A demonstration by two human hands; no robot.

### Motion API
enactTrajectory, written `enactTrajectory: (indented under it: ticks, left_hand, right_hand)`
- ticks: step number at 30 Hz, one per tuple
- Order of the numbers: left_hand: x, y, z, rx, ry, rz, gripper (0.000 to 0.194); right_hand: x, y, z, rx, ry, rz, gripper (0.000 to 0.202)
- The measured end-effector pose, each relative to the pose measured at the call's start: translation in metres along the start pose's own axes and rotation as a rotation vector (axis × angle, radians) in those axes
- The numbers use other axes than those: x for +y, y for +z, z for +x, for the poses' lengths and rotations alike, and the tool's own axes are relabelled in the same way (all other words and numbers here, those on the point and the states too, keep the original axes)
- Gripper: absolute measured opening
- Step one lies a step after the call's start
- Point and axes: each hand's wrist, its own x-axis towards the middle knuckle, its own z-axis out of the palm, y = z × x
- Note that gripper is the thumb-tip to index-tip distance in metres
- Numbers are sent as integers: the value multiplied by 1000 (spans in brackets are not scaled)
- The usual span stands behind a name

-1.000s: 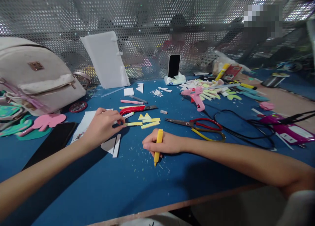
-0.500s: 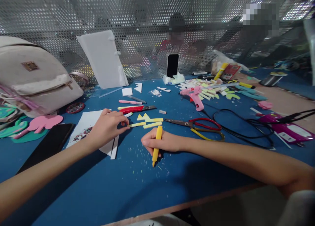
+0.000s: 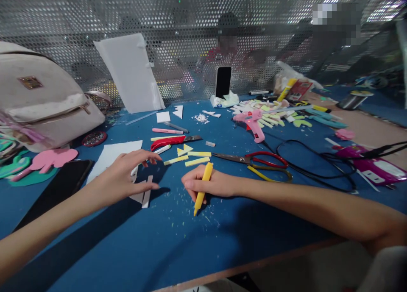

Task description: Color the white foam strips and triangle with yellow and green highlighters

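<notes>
Yellow thick-barrelled marker (image 3: 203, 186) held in the right hand (image 3: 218, 184), left hand (image 3: 119, 177) spread wide

The right fingers were closed around the marker, which slanted with its lower end pointing down toward the blue tabletop (image 3: 190, 245); whether that end touched the surface could not be told. Small pale flecks lay scattered around and below those fingers.

The left hand held nothing, its thumb and forefinger parted in a broad gap. By its thumb lay a narrow white flat strip (image 3: 147, 193), partly covered by the thumb. Beyond that gap, toward the right hand, lay three narrow pale-yellow flat strips (image 3: 197, 161); the nearest to the left fingertips was set at a slant, and the other two lay just past the right fingers. Two small yellow triangles (image 3: 180, 151) sat just behind the strips.

Farther out from the left fingertips rested a red-handled cutter with a dark blade (image 3: 168, 143), with a slim pink pen (image 3: 168, 131) behind it. Large scissors with dark blades and red and yellow handles (image 3: 246, 159) lay past the right knuckles, the blade tips near the strips. Well beyond the right fingers, a pink glue gun (image 3: 254, 124) rested by a heap of pale cut pieces (image 3: 273, 116).
</notes>
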Motion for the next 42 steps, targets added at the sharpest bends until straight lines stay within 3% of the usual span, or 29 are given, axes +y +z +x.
enactTrajectory:
  ticks: [4, 8, 16, 24, 27, 32, 37, 40, 42]
  left_hand:
    - [5, 4, -32, -40, -26, -34, 88]
    - [6, 14, -49, -52, -50, -57, 83]
    - [34, 14, -42, -23, -37, -64, 82]
    - [68, 26, -27, -7, 140, -10, 74]
    - [72, 29, -22, 27, 191, 41, 70]
    - [74, 35, -27, 135, 244, 138, 77]
    - [75, 36, -45, 274, 403, 181, 57]
    - [74, 42, -55, 170, 535, 259, 48]
    - [72, 50, -59, 206, 480, 249, 39]
  right_hand:
    - [-2, 0, -1, 1, 0, 6, 52]
    - [-3, 2, -1, 8, -1, -8, 52]
    - [-5, 6, -1, 76, -56, -33, 52]
    - [2, 7, 1, 407, -181, -47, 52]
    - [3, 6, 1, 461, -191, -65, 50]
    - [2, 10, 1, 453, -137, -89, 37]
    - [-2, 17, 3, 423, -34, -114, 9]
    - [-5, 17, 4, 343, -37, -180, 13]
    - [-7, 15, 4, 304, -51, -216, 14]
